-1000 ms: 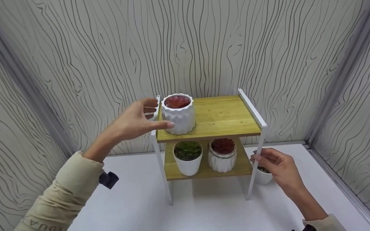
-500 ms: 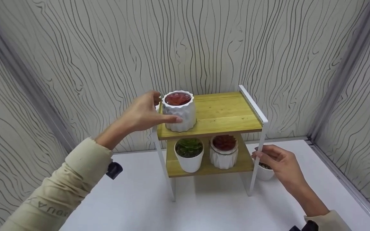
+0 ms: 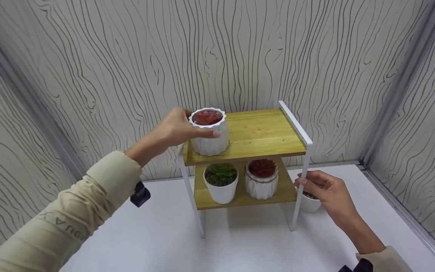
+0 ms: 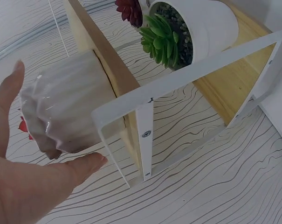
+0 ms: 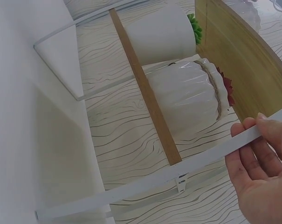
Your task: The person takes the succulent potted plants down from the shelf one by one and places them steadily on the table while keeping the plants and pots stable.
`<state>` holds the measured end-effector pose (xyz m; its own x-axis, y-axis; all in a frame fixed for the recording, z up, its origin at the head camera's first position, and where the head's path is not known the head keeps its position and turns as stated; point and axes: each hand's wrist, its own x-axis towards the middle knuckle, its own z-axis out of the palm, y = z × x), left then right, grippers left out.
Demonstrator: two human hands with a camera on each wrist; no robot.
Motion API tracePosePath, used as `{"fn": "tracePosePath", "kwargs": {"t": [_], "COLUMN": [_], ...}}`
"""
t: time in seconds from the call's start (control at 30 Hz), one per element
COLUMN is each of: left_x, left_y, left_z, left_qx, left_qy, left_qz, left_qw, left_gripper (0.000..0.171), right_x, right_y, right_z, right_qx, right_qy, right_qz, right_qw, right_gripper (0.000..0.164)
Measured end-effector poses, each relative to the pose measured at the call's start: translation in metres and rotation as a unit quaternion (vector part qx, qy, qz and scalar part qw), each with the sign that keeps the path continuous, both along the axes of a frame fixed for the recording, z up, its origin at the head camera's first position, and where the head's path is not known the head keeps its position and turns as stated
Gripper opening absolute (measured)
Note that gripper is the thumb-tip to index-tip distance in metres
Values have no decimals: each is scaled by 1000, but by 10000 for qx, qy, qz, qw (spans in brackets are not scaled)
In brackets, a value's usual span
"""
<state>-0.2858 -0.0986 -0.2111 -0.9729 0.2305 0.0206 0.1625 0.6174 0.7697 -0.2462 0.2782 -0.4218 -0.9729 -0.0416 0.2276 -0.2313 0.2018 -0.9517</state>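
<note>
A white scalloped pot with a red succulent stands at the left end of the top board of a two-tier shelf. My left hand reaches round this pot, thumb straight across its front and fingers partly hidden behind it. In the left wrist view, thumb and fingers spread to either side of the pot, with a gap on one side. My right hand pinches the white metal front leg of the shelf between thumb and fingers; the right wrist view shows the fingers round that bar.
On the lower board stand a smooth white pot with a green succulent and a ribbed white pot with a red one. Another small white pot sits on the white table, partly behind the right hand. Wood-grain-patterned walls enclose the table.
My left hand has moved right and further round the pot on the top board, its thumb sliding across the front. The right hand keeps its hold on the shelf leg.
</note>
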Motion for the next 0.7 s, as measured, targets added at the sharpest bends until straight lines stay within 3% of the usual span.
{"fn": "tracePosePath", "kwargs": {"t": [0.2,0.43,0.7], "left_x": [-2,-5,-8], "left_y": [6,11,17], "left_z": [2,2,-1], "left_qx": [-83,-59,-258], "left_qy": [-138,-353,-469], "left_qz": [251,449,590], "left_qw": [9996,9984,9968], "left_gripper": [68,64,84], "right_x": [0,-1,-1], "right_y": [-1,0,1], "right_z": [1,1,-1], "right_qx": [-41,-11,-51], "right_qy": [1,-19,-32], "right_qz": [30,24,25], "right_qw": [10000,10000,10000], "right_gripper": [38,39,39]}}
